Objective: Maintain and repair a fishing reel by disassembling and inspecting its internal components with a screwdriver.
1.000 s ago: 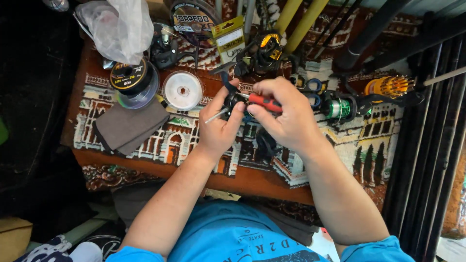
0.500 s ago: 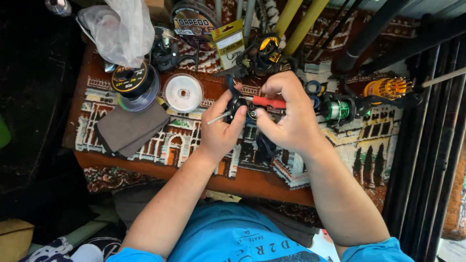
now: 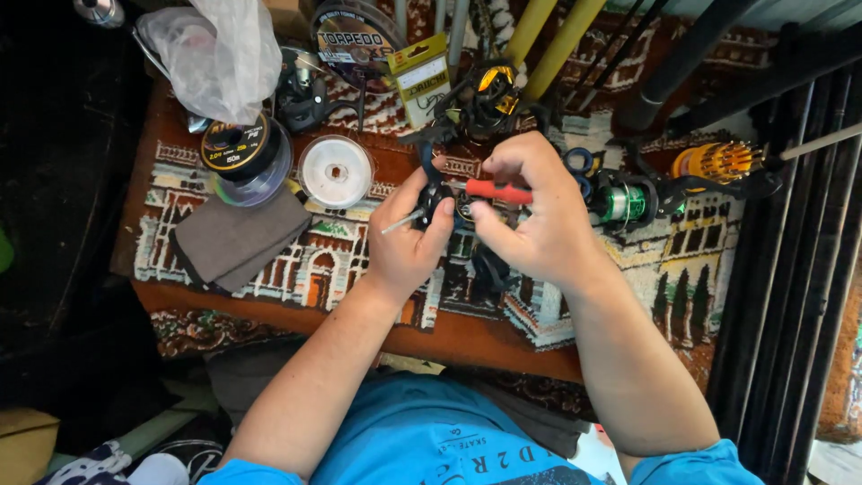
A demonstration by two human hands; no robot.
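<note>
Looking down, I see the left hand (image 3: 404, 247) curled around a small black reel part (image 3: 440, 199), thumb and fingers pinching it above the patterned cloth (image 3: 269, 269) in the middle of the table, with a thin metal pin jutting out to the left. The right hand (image 3: 530, 224) is closed on a red-handled screwdriver (image 3: 498, 190), its tip aimed into that part. My worry is the tip slipping off a small screw and jabbing the left fingers, since they sit right against the working end; a loosened screw could also drop into the busy weave of the cloth and be hard to find. Counting around: one screwdriver, one grey folded cloth (image 3: 238, 238), one white spool (image 3: 335, 171), one dark line spool (image 3: 241, 148), one flat round line pack at the top (image 3: 355, 40), one crumpled clear plastic bag (image 3: 215, 54), one yellow-edged small packet (image 3: 422, 79), one green-spooled reel (image 3: 620, 199), one orange-spooled reel (image 3: 718, 162), and two yellow rods (image 3: 548, 45). Dark rods on the right I cannot count reliably.
</note>
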